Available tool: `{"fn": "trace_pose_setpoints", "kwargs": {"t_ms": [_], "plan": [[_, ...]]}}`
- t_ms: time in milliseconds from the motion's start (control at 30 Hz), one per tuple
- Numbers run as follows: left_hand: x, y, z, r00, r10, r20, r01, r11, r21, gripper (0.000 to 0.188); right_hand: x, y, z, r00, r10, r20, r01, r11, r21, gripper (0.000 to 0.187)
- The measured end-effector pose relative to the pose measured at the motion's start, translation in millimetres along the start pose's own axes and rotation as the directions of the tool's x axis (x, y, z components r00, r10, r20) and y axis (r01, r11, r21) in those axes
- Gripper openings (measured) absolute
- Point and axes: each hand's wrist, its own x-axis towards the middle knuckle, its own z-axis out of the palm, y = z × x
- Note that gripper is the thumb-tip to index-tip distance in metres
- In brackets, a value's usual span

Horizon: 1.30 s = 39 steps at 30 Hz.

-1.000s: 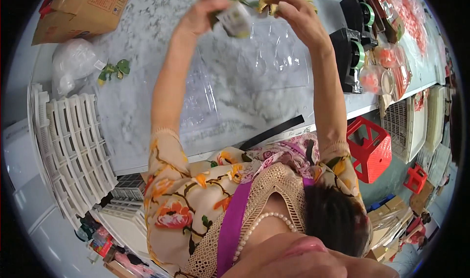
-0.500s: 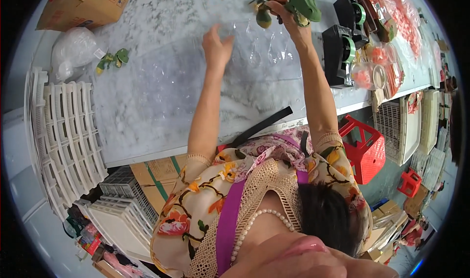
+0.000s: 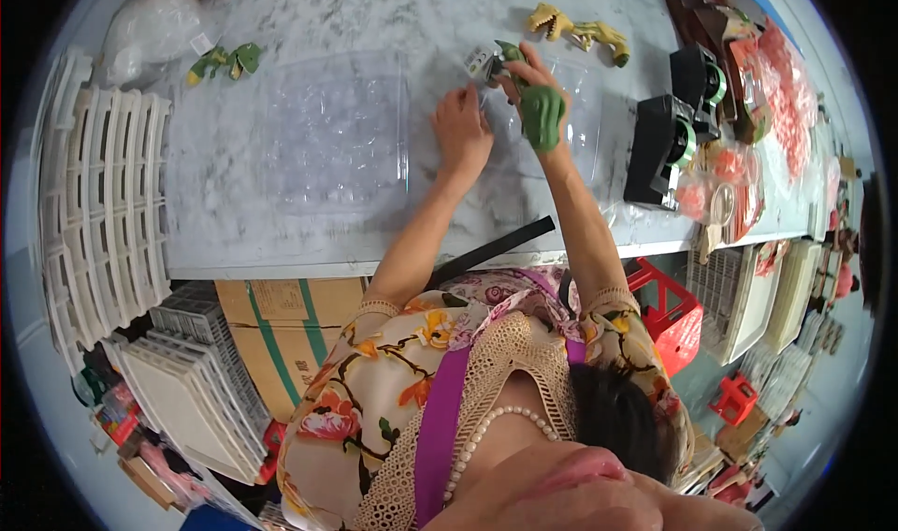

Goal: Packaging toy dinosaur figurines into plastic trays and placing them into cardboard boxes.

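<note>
A green toy dinosaur (image 3: 543,117) is in my right hand (image 3: 536,74), its fingers wrapped round the body and the head hanging toward my wrist. By the toy's far end shows a small white-and-grey tag (image 3: 479,61). My left hand (image 3: 465,130) is close beside it with fingers curled in; what they pinch, if anything, is hidden. Under the right hand lies a clear plastic tray (image 3: 582,124), partly covered. Another clear moulded tray (image 3: 341,138) rests flat to the left. Beyond my right hand lies a yellow-brown toy dinosaur (image 3: 582,33).
A second green toy dinosaur (image 3: 224,62) lies at the far left by a clear plastic bag (image 3: 154,33). White plastic crates (image 3: 112,222) flank the table's left end. Black tape dispensers (image 3: 655,147) stand at right. A black strap (image 3: 491,250) lies at the near edge.
My right hand has brought the green dinosaur nearer and turned it. My left hand has moved right, beside it, and its fingers have curled. The whole view has shifted.
</note>
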Motion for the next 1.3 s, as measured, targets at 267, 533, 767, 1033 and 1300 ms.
{"fn": "trace_pose_setpoints", "kwargs": {"t_ms": [267, 533, 767, 1033, 1300], "plan": [[0, 7, -10, 1.0, -0.028, 0.003, 0.028, 0.994, -0.106, 0.054, -8, -18, 3, 0.951, -0.305, 0.043, 0.307, 0.948, -0.082, 0.022], [1, 7, -8, 0.999, -0.03, -0.013, 0.029, 0.997, -0.066, 0.061, 26, -18, 4, 0.974, -0.113, 0.197, 0.152, 0.97, -0.192, 0.015], [6, 9, -14, 0.999, -0.042, 0.015, 0.043, 0.997, -0.068, 0.062, 37, -11, 7, 0.927, -0.222, 0.302, 0.284, 0.942, -0.177, 0.013], [-3, 13, -8, 0.995, -0.038, 0.091, 0.044, 0.997, -0.068, 0.066, 39, -8, 1, 0.905, -0.234, 0.356, 0.314, 0.931, -0.185, 0.013], [33, -7, -23, 0.837, -0.173, 0.519, 0.547, 0.315, -0.776, 0.057, -20, -17, -16, 0.992, -0.117, 0.055, 0.112, 0.99, 0.084, 0.021]]}}
